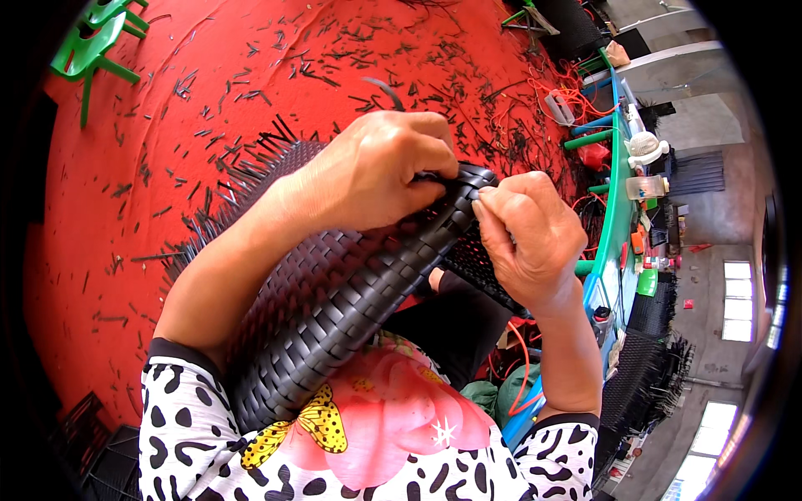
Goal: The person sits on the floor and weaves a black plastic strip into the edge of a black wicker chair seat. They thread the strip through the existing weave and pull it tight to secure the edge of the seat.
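A black woven piece of flat plastic strips (334, 334) slants across my lap, its thick rolled edge running from my chest up to a far corner. Loose strip ends bristle from its far left side. My left hand (384, 167) is closed at that corner, fingers curled over the edge. A dark strip tip (383, 90) curves up just beyond the knuckles. My right hand (533, 238) pinches the same corner from the right, thumb and forefinger pressed on the rolled edge. What lies inside the left fist is mostly hidden.
Cut black strip scraps litter the red floor (200, 50). Green chairs (100, 50) stand at the far left. Along the right runs a green-edged bench (616, 192) with a clear jar (647, 187) and a white lamp-like item (645, 147). Orange cords (568, 92) tangle beside it.
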Demonstrator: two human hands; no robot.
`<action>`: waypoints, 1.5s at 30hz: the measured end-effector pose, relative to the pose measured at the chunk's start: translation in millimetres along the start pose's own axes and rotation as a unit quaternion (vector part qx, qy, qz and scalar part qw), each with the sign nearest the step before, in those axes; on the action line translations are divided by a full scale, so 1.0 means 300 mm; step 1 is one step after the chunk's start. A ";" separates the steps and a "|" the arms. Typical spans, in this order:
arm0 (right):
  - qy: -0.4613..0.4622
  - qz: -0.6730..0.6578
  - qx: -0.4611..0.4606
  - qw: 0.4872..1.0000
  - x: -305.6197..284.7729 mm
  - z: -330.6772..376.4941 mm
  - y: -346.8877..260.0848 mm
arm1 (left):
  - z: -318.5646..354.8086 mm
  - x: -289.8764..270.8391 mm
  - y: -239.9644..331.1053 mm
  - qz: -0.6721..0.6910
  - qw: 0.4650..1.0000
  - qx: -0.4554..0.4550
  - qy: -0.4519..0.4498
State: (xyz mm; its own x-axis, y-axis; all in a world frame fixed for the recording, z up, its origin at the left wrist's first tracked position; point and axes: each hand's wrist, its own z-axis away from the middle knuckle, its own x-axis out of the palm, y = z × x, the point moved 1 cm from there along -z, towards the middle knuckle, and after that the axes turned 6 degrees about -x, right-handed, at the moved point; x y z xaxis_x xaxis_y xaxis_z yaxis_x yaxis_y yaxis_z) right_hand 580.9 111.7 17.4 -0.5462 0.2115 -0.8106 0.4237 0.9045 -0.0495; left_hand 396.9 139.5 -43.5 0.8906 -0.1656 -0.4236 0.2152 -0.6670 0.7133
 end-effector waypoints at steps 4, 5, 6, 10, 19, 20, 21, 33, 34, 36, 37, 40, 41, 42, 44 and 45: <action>-0.012 0.004 -0.032 0.999 -0.003 0.010 0.018 | 0.033 0.044 -0.013 -0.005 0.995 0.028 0.092; -0.008 0.010 -0.034 0.999 -0.004 0.012 0.018 | 0.033 0.051 -0.012 -0.009 0.994 0.034 0.099; -0.005 0.016 -0.036 0.999 -0.005 0.015 0.016 | 0.036 0.056 -0.012 -0.012 0.993 0.035 0.109; -0.025 0.024 -0.038 0.999 -0.024 0.018 -0.004 | 0.043 0.077 -0.007 -0.013 0.989 0.029 0.141; -0.032 0.017 0.086 0.996 -0.005 0.022 -0.064 | 0.028 0.059 -0.019 0.203 0.970 -0.118 0.059; -0.035 -0.010 0.115 0.993 -0.006 0.018 -0.076 | 0.026 0.055 -0.022 0.204 0.971 -0.115 0.050; -0.038 -0.037 0.144 0.988 -0.008 0.016 -0.083 | 0.023 0.051 -0.029 0.205 0.972 -0.113 0.040; 0.021 0.026 0.051 0.998 0.041 0.072 -0.101 | 0.025 0.085 0.030 -0.024 0.977 0.017 0.212; 0.018 0.028 0.048 0.998 0.038 0.072 -0.100 | 0.024 0.085 0.032 -0.029 0.974 0.033 0.221; 0.013 0.030 0.040 0.999 0.032 0.077 -0.092 | 0.027 0.089 0.029 -0.024 0.976 0.036 0.213; 0.016 0.026 0.036 0.999 0.031 0.080 -0.085 | 0.030 0.096 0.022 -0.011 0.980 0.023 0.197; 0.028 0.030 0.036 0.999 0.015 0.089 -0.068 | 0.027 0.105 0.013 0.014 0.983 0.013 0.183; 0.032 0.038 0.043 0.998 0.004 0.093 -0.065 | 0.027 0.107 0.013 0.020 0.982 0.013 0.186; 0.036 0.047 0.049 0.997 -0.001 0.096 -0.063 | 0.028 0.106 0.013 0.022 0.982 0.009 0.185; 0.048 0.073 0.057 0.995 -0.006 0.105 -0.063 | 0.029 0.102 0.014 0.026 0.983 0.002 0.182; 0.030 0.087 0.060 0.994 -0.019 0.110 -0.065 | 0.029 0.103 0.015 0.028 0.983 0.002 0.182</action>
State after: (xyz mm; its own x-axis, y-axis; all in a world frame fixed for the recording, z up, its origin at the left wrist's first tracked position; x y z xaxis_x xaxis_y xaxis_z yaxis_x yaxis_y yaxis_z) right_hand 599.6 80.6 3.7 -0.4980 0.3848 -0.7771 0.5967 0.8023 0.0149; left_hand 421.9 125.0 -58.2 0.9856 0.0677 -0.1547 0.1600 -0.6671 0.7275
